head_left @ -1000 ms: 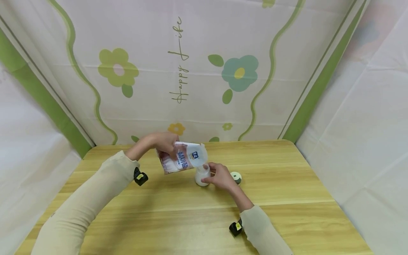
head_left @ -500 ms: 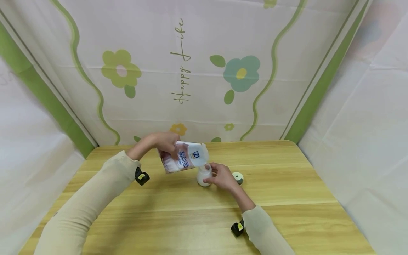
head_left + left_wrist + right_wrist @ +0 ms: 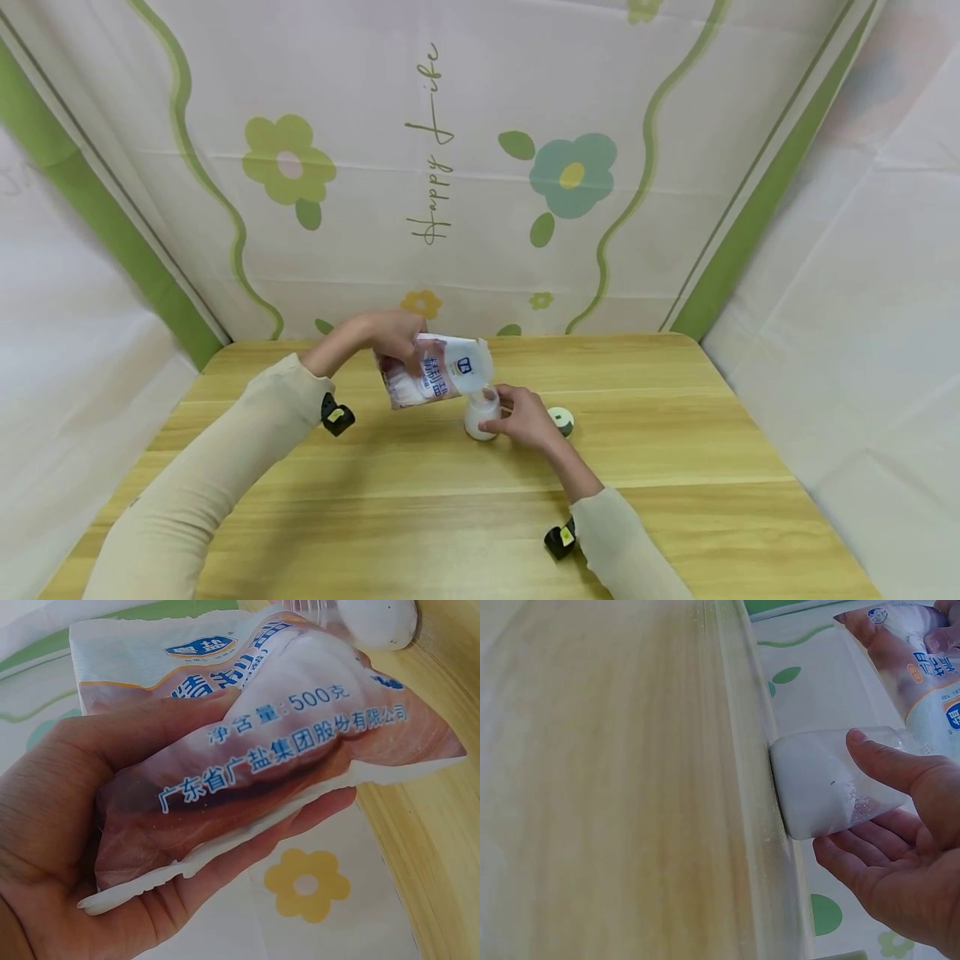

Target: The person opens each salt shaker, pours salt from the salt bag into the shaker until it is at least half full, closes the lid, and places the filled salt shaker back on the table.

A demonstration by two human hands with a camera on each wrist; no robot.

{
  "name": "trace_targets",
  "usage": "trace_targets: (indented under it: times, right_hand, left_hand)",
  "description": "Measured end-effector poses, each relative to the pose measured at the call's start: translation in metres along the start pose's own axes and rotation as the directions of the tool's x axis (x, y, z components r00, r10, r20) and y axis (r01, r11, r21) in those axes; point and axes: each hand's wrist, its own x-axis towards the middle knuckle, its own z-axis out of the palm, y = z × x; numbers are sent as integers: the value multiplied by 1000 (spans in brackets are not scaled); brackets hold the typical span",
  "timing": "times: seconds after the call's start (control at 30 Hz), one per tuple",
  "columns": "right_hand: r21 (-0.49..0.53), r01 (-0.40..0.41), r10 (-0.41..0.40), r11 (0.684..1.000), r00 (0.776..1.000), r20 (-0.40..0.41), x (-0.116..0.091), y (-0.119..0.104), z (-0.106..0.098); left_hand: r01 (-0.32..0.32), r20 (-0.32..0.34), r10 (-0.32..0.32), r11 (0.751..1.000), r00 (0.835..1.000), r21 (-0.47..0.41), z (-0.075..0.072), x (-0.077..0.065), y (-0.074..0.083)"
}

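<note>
My left hand point(image 3: 397, 335) grips a printed salt bag point(image 3: 450, 371), thumb on its front and fingers beneath in the left wrist view. The bag lies tilted on its side, its cut mouth right at the rim of a small clear jar point(image 3: 481, 421). White salt fills much of this jar point(image 3: 817, 784), which stands upright on the table. With thumb on one side and fingers on the other, my right hand point(image 3: 527, 418) holds the jar. Just right of that hand lies a round lid point(image 3: 561, 420), pale on top with a darker side.
The wooden table point(image 3: 420, 525) runs back to a white curtain point(image 3: 360, 267) with flower prints. More white cloth hangs at both sides. Each wrist wears a black camera, the left one point(image 3: 337, 415) beside the sleeve cuff. A few white grains dot the tabletop in the right wrist view.
The head view has shifted slightly. Both hands, the tilted salt bag and the jar keep their places relative to one another.
</note>
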Motion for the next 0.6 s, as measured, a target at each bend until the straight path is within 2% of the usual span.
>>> trace_targets:
  times: [0.3, 0.6]
  right_hand:
    - [10, -11, 11, 1000, 1000, -5, 0, -2, 2]
    - [16, -2, 2, 1000, 1000, 1, 0, 0, 1]
  left_hand:
    - [-11, -2, 11, 1000, 1000, -7, 0, -3, 1]
    - [-14, -6, 14, 1000, 1000, 12, 0, 3, 1]
